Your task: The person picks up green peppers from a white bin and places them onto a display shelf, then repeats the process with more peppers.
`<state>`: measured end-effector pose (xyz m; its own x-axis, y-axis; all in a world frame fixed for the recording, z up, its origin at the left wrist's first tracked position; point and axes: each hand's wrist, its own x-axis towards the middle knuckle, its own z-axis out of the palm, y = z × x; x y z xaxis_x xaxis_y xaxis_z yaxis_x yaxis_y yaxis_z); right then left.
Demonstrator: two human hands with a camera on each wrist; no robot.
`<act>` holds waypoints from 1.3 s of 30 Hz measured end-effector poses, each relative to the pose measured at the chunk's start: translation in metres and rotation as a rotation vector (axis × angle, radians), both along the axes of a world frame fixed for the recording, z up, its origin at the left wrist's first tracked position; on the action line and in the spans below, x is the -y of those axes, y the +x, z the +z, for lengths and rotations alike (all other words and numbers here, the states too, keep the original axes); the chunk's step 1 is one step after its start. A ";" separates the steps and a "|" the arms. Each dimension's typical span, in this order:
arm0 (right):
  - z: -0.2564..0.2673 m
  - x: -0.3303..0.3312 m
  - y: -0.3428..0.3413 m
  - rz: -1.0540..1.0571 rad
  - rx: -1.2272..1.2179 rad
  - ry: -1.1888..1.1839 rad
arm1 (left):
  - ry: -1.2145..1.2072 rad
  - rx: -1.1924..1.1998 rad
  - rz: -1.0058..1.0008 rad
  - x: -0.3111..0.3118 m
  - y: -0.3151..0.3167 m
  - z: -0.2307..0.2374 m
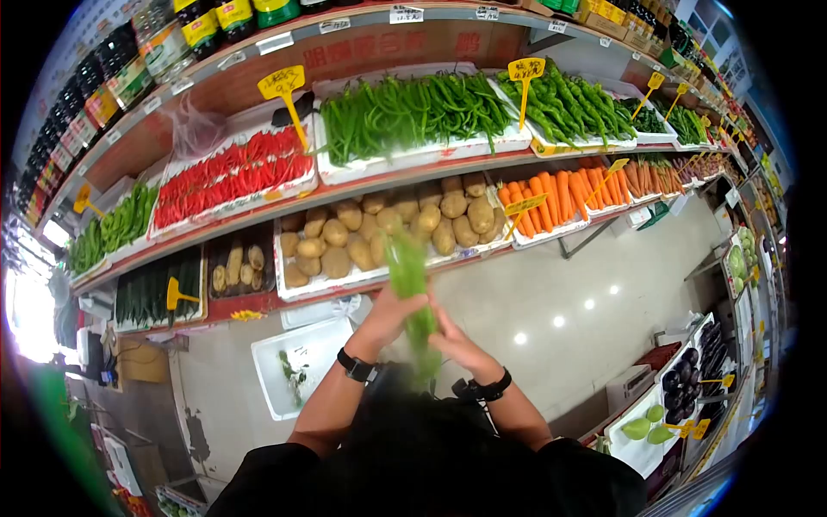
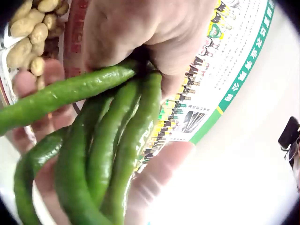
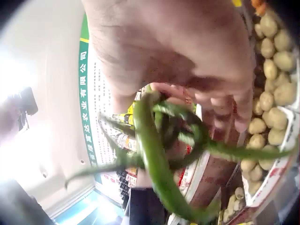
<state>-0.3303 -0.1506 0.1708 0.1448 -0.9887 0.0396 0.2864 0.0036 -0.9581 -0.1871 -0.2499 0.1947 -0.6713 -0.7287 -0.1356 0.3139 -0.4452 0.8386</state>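
Observation:
Long green peppers (image 1: 409, 280) form a bunch between the two hands, blurred in the head view. Thumb and fingers of my left hand (image 1: 385, 323) grip their upper ends; in the left wrist view this hand (image 2: 150, 30) pinches several glossy peppers (image 2: 98, 150). My right hand (image 1: 461, 345) is at the other side of the bunch, its fingers spread and fairly straight beside it. In the right wrist view, curved pepper ends (image 3: 157, 154) stick out below my right hand (image 3: 178, 42); where its fingertips touch them is partly hidden.
Ahead, the upper shelf holds green peppers (image 1: 413, 112) and red chillies (image 1: 233, 177). Below are potatoes (image 1: 336, 260) and carrots (image 1: 564, 196). A white tray (image 1: 269, 379) with some greens is low at the left; eggplants (image 1: 680, 388) are at the right.

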 end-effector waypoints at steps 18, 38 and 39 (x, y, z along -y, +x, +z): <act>0.097 0.256 -0.080 -0.268 0.398 0.054 | -0.024 0.031 0.151 0.308 -0.152 0.107; 0.056 0.402 -0.182 0.007 -0.180 0.123 | -0.713 1.182 0.321 0.523 -0.228 0.054; 0.054 0.399 -0.187 0.076 -0.310 0.068 | -0.853 1.293 0.271 0.520 -0.224 0.061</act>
